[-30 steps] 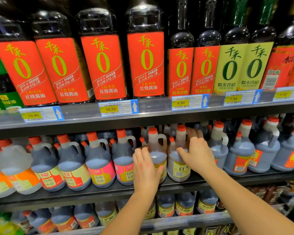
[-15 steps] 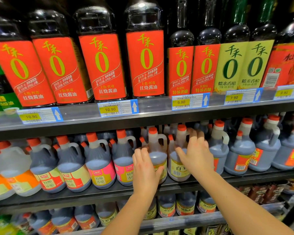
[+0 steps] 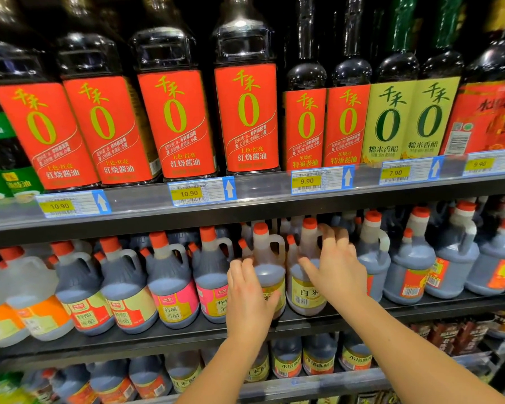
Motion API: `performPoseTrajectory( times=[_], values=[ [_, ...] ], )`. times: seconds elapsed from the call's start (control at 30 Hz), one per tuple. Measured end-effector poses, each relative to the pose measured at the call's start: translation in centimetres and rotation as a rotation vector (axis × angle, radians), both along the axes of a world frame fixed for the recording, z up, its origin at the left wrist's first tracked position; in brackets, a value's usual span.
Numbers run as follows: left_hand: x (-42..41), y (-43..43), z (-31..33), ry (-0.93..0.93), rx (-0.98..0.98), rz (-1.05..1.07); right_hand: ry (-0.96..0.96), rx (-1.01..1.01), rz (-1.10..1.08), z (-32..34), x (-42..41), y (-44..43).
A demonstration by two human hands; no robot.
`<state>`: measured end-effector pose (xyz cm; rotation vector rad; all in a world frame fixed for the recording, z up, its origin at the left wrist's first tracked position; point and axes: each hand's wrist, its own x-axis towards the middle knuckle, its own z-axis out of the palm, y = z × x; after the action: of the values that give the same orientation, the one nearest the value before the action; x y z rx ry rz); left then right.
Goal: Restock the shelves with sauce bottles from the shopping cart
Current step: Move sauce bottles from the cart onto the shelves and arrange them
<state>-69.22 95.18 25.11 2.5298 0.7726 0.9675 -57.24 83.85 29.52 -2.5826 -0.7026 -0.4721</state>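
Step in hand: seating two yellow-label sauce jugs in the front row of the middle shelf [image 3: 187, 332]

The left hand [image 3: 251, 298] lies against the left side of the left jug [image 3: 270, 275], fingers [image 3: 236, 268] straight and released, thumb across the label. The right hand [image 3: 337, 272] is spread over the right flank of the right jug [image 3: 305, 287], its fingers reaching up past the jug's shoulder and clenched on nothing. Both jugs stand upright on the shelf, touching each other, between the pink-label jugs [image 3: 216, 290] and the red-label jugs [image 3: 405, 275]. Judged status: placement nearly complete. Next move calls for squaring the labels to the front, withdrawing both hands without tipping neighbours, then returning to the shopping cart, which is not in view
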Motion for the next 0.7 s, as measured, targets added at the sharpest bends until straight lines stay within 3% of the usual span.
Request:
performPoseTrajectory(
  times=[0.17, 0.5, 0.7],
  values=[
    [-0.3, -1.6, 0.6, -0.012, 0.064, 0.064, -0.055, 0.04, 0.043, 0.8, 0.5, -1.5],
    [1.3, -4.4, 1.7, -0.015, 0.179, -0.013, -0.118, 0.092, 0.041, 1.5, 1.4, -5.1],
    [3.0, -7.5, 1.0, -0.101, 0.165, -0.181, -0.116, 0.229, 0.056, 0.6, 1.4, -9.6]
  ],
)
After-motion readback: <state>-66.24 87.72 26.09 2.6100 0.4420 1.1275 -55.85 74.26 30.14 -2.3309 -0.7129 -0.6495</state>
